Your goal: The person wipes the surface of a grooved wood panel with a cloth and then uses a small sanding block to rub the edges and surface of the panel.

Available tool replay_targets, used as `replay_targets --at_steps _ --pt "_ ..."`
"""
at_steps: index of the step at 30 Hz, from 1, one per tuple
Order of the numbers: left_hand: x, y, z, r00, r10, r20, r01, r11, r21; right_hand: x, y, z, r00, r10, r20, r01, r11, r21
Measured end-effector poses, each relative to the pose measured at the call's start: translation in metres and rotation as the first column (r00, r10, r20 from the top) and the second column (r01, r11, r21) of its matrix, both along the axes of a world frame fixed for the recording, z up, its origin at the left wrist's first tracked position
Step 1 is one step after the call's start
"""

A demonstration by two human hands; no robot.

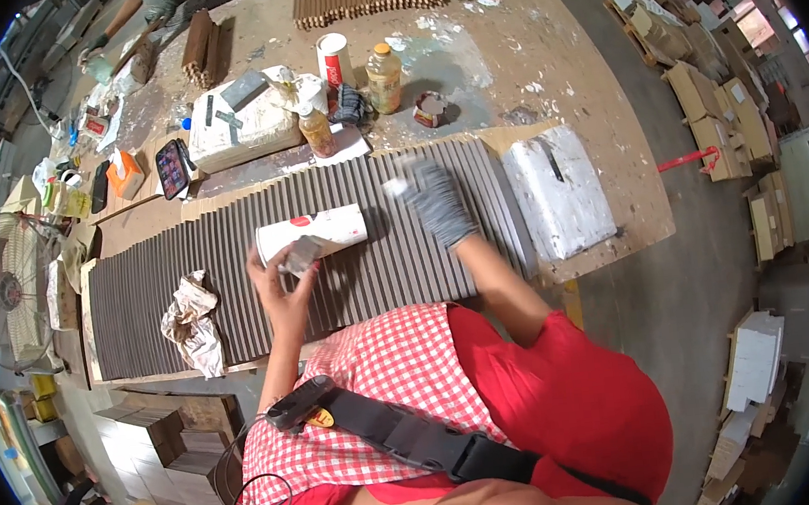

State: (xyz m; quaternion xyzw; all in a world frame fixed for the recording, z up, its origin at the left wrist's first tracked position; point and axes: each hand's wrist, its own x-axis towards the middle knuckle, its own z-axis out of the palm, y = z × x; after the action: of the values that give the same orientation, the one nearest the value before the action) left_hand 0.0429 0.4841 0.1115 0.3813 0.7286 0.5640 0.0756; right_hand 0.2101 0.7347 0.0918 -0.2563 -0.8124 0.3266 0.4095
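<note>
My left hand (280, 298) is bare and closed on a white paper cup (339, 228), which lies on its side above a row of grey-brown strips (231, 269). Between its fingers is also a small greyish block (302, 254). A grey knitted glove covers my right hand (439, 205), which is over the right part of the strips. Its fingers are bent around something small and whitish that is blurred. A stained, crumpled rag (193, 323) rests on the strips, left of my left hand.
At the right end stands a white wrapped block (559, 191). Behind the strips are a jar with an orange lid (385, 79), a bottle (317, 129), a red-and-white cup (334, 60), a small open tin (431, 109) and a phone (171, 168). A fan (10, 286) stands left; another person's gloved hand (164, 5) is far left.
</note>
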Motion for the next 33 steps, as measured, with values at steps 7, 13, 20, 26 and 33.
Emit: replay_targets --at_steps 7,13,20,26,33 --pt "0.01 0.0 -0.004 0.991 -0.126 0.035 0.128 0.989 -0.07 0.171 0.143 -0.012 0.059 -0.728 0.683 0.584 0.58 0.568" --pt "0.014 0.008 0.006 0.981 -0.187 -0.056 0.183 0.981 -0.066 0.216 0.173 -0.074 -0.002 -0.996 0.089 0.587 0.071 0.807" --pt "0.012 -0.003 0.004 0.986 -0.142 -0.084 0.133 0.986 -0.104 0.179 0.155 -0.046 0.022 -0.907 0.421 0.696 0.316 0.644" --pt "0.016 0.004 0.013 0.971 -0.239 0.011 0.239 0.966 -0.098 0.139 0.211 -0.049 0.85 -0.39 -0.355 0.057 0.737 -0.673" --pt "0.017 0.006 0.019 0.954 -0.285 0.097 0.298 0.939 -0.173 0.033 0.247 -0.051 0.984 -0.077 0.163 0.168 0.723 -0.67"
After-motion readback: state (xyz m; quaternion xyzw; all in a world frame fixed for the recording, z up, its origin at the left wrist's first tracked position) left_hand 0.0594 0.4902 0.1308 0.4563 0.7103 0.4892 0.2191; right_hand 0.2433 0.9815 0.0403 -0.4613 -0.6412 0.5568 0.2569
